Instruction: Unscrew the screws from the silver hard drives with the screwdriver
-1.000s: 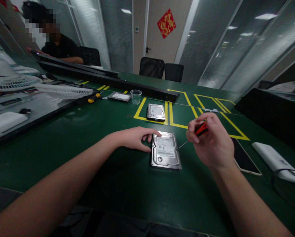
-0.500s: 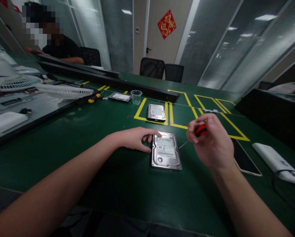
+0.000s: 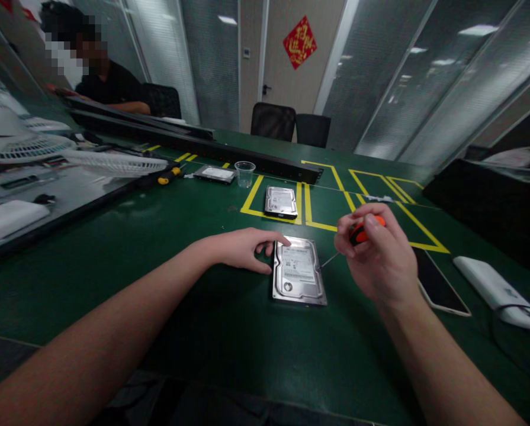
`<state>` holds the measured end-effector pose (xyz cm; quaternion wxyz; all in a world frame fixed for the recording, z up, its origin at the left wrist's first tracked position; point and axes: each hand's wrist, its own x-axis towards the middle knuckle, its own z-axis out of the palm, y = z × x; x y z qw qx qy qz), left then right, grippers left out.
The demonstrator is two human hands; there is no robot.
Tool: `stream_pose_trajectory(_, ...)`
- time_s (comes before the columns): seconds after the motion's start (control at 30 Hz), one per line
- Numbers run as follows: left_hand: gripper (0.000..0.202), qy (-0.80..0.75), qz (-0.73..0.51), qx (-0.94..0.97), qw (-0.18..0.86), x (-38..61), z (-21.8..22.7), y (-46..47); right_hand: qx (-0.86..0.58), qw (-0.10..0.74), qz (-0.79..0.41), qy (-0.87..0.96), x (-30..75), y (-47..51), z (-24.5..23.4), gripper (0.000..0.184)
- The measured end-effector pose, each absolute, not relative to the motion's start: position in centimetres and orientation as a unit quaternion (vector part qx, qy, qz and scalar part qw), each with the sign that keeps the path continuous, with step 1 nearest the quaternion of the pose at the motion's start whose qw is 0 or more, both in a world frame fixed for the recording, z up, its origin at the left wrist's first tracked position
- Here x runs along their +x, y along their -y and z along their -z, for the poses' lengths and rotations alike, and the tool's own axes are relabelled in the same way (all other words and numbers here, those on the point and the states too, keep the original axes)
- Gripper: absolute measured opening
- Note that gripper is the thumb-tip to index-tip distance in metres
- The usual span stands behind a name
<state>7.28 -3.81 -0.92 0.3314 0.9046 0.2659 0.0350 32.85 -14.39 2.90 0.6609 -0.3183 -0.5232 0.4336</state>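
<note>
A silver hard drive [image 3: 298, 270] lies label up on the green table, close in front of me. My left hand [image 3: 247, 248] steadies it from the left: the index finger presses on its top face and the thumb meets its left edge. In my right hand [image 3: 378, 254] is a screwdriver [image 3: 366, 231] with a red and black handle, gripped by thumb and fingers. Its thin shaft slants down left to the drive's right edge. Whether the tip sits in a screw there is too small to tell.
Behind lie a second hard drive [image 3: 281, 202], a third one [image 3: 215, 174], a clear plastic cup [image 3: 245, 175] and a yellow-black screwdriver [image 3: 169, 176]. A phone [image 3: 442, 284] and a white device [image 3: 498, 290] with a cable are at right. A person [image 3: 109, 83] sits far left.
The screwdriver's handle has turned in my right hand, and more of its red shows beyond the thumb. My left hand and the hard drive have stayed in place.
</note>
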Motion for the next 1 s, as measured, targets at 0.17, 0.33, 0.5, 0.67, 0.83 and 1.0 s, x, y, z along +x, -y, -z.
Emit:
stream_pose_trajectory(0.17, 0.077, -0.263, -0.039, 0.904, 0.335, 7.33, 0.96, 3.87, -0.326, 0.653, -0.435, 0.527, 32.95, 14.35, -3.08, 0.037)
stream_pose_trajectory(0.33, 0.075, -0.269, -0.043, 0.903, 0.333, 7.30, 0.96, 3.93, -0.331, 0.667, -0.418, 0.520, 32.90, 14.34, -3.00, 0.018)
stream_pose_trajectory(0.5, 0.075, -0.270, -0.043, 0.903, 0.331, 7.30, 0.96, 3.97, -0.325, 0.661, -0.427, 0.524, 32.92, 14.49, -3.10, 0.014)
stream_pose_trajectory(0.67, 0.075, -0.270, -0.041, 0.902, 0.333, 7.33, 0.87, 4.01, -0.327, 0.652, -0.426, 0.535, 32.96, 14.45, -3.17, 0.033)
stream_pose_trajectory(0.83, 0.075, -0.268, -0.040, 0.904, 0.330, 7.30, 0.86, 4.00, -0.338, 0.659, -0.413, 0.530, 32.89, 14.32, -2.93, 0.019)
stream_pose_trajectory(1.0, 0.075, -0.266, -0.044, 0.905, 0.328, 7.29, 1.02, 3.97, -0.341, 0.653, -0.414, 0.535, 32.71, 14.25, -2.60, 0.021)
